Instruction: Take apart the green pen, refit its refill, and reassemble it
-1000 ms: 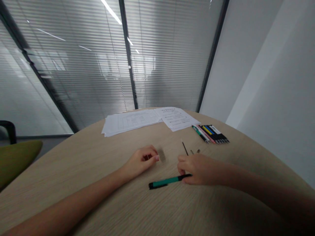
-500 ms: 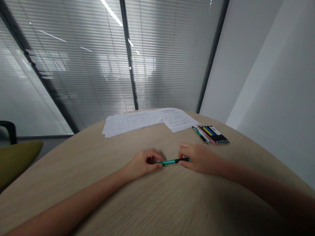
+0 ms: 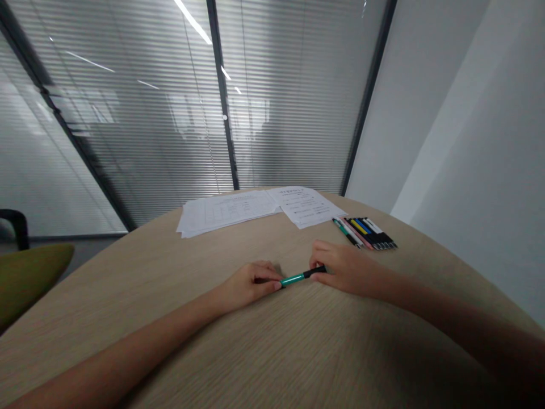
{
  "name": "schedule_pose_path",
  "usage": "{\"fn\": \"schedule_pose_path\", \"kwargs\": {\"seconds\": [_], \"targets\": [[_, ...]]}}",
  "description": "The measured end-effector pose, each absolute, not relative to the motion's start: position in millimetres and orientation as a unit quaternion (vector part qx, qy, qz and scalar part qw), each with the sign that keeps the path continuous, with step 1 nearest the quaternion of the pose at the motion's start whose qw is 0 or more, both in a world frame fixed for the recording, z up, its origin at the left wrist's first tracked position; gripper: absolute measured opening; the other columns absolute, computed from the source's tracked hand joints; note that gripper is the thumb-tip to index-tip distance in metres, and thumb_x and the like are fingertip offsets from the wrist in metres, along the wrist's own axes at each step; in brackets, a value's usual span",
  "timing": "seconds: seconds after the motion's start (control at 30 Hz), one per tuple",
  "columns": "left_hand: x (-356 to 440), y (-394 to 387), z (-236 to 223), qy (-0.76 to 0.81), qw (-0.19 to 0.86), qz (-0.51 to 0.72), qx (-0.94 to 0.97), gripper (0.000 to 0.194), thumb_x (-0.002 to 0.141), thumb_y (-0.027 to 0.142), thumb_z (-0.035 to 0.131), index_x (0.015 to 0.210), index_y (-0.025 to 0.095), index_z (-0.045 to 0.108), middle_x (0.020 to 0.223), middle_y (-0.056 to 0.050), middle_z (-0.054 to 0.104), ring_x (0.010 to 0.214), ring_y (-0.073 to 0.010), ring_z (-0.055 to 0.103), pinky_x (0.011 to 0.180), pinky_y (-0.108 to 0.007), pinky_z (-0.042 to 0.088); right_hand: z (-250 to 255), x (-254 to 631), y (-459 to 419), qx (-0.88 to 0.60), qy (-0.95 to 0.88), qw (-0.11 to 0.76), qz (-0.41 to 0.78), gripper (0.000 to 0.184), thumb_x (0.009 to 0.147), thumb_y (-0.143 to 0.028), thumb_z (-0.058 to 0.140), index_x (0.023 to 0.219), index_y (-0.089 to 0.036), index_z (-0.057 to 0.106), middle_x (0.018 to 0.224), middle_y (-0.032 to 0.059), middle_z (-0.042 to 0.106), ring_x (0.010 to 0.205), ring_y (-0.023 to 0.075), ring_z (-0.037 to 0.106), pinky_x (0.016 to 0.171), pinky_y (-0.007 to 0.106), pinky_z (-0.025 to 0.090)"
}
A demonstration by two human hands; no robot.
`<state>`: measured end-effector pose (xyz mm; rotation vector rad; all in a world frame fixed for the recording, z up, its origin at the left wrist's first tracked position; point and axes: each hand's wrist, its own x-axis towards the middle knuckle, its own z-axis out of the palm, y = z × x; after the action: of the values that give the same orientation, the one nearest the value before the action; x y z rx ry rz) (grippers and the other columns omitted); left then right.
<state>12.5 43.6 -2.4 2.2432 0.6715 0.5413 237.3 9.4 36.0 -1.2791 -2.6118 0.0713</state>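
Note:
Between my hands a green pen (image 3: 292, 279) with a black grip section is held just over the wooden table (image 3: 238, 352), its right end tilted a little upward. My left hand (image 3: 251, 282) pinches the green left end between thumb and fingers. At the black end, my right hand (image 3: 340, 267) closes its thumb and fingers round the pen. Beyond the right hand lies a row of several pens (image 3: 366, 233) side by side, with green, pink, yellow, blue, white and black parts.
Printed sheets (image 3: 230, 211) lie at the table's far side, with another printed page (image 3: 304, 205) overlapping on the right. A green chair (image 3: 34, 272) with a black armrest stands at the left. Glass panels with blinds (image 3: 170, 113) and a white wall (image 3: 481, 142) rise behind.
My right hand has risen slightly, tilting the pen's black end upward. The left fingers have shifted to the pen's left tip. Sheets and row of pens stay put.

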Motion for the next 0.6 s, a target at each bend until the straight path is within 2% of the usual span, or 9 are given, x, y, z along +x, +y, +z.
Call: {"fn": "schedule_pose_path", "kwargs": {"seconds": [0.2, 0.6], "targets": [[11.1, 43.6, -2.5, 0.298, 0.384, 0.224, 0.845, 0.020, 0.077, 0.032, 0.050, 0.079, 0.018, 0.064, 0.076, -0.001, 0.055, 0.073, -0.0141, 0.050, 0.068, -0.026, 0.039, 43.1, 240.6, 10.5, -0.446, -0.886, 0.122, 0.034, 0.004, 0.075, -0.019, 0.055, 0.077, -0.017, 0.056, 0.081, 0.0007, 0.053, 0.072, 0.0130, 0.051, 0.064, 0.025, 0.036], [9.8, 45.3, -6.1, 0.388, 0.444, 0.272, 0.760, 0.019, 0.070, 0.034, 0.056, 0.075, 0.016, 0.059, 0.061, 0.004, 0.048, 0.058, -0.0106, 0.043, 0.053, -0.022, 0.031, 51.6, 252.6, 20.8, -0.472, -0.871, 0.136, 0.018, 0.006, 0.072, -0.022, 0.057, 0.075, -0.016, 0.057, 0.080, 0.0022, 0.056, 0.067, 0.0129, 0.050, 0.058, 0.024, 0.035]]}}
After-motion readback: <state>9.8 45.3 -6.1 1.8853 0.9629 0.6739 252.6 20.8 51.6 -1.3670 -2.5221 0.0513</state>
